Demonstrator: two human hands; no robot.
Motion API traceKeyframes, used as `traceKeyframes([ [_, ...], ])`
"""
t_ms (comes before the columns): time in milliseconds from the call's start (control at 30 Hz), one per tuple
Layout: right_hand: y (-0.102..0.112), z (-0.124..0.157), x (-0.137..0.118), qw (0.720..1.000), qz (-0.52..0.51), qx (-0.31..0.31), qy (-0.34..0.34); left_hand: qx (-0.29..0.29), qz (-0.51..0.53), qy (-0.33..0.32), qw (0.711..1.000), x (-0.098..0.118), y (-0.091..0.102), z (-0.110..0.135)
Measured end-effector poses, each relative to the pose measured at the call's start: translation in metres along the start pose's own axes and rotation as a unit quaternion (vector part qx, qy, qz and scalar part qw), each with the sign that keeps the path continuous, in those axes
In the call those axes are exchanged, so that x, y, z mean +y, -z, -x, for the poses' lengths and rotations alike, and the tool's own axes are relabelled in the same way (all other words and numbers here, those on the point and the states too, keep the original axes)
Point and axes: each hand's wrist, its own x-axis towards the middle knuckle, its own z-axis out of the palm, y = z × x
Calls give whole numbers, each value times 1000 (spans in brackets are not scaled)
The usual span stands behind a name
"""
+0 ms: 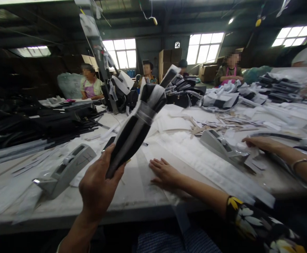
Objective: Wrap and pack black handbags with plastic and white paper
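My left hand (97, 186) is closed round the lower end of a bundle of black straps (132, 137). The bundle is raised off the table and tilted up to the right. A clear band wraps it near its upper end, and whitish wrapping shows along it. My right hand (166, 172), below a floral sleeve, lies palm down on the white tabletop (132, 193) with its fingers stretched out and nothing in them. Left of my left hand stands a grey tape dispenser (66, 168). A second tape dispenser (222, 146) stands beyond my right hand.
A co-worker's arm with a bracelet (298, 161) reaches in from the right. Black pieces (50, 123) are piled at the left. White wrapped pieces (222, 96) and paper strips (222, 123) lie across the far side. Several people sit beyond, near a leaning post (103, 63).
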Motion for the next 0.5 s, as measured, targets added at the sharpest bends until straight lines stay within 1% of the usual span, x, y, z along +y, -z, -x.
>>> traceKeyframes([
  [67, -1, 9, 1, 999, -17, 23, -30, -2, 12, -64, 998, 12, -7, 6],
  [133, -3, 14, -9, 997, -33, 74, -18, -14, 21, -132, 991, 23, -15, 14],
  [200, 0, 25, -24, 993, -32, 108, 40, -32, 26, -190, 981, 32, -22, 24],
  [267, 9, 45, -39, 988, -11, 100, 116, -52, 27, -234, 971, 39, -30, 36],
  [333, 23, 68, -51, 982, 12, 77, 174, -69, 29, -262, 962, 45, -38, 48],
  [400, 40, 87, -58, 977, 19, 75, 199, -80, 35, -275, 957, 51, -46, 59],
  [467, 57, 94, -59, 975, 8, 102, 199, -84, 41, -273, 958, 58, -54, 71],
  [500, 65, 93, -56, 973, -1, 126, 194, -81, 42, -267, 960, 63, -58, 76],
])
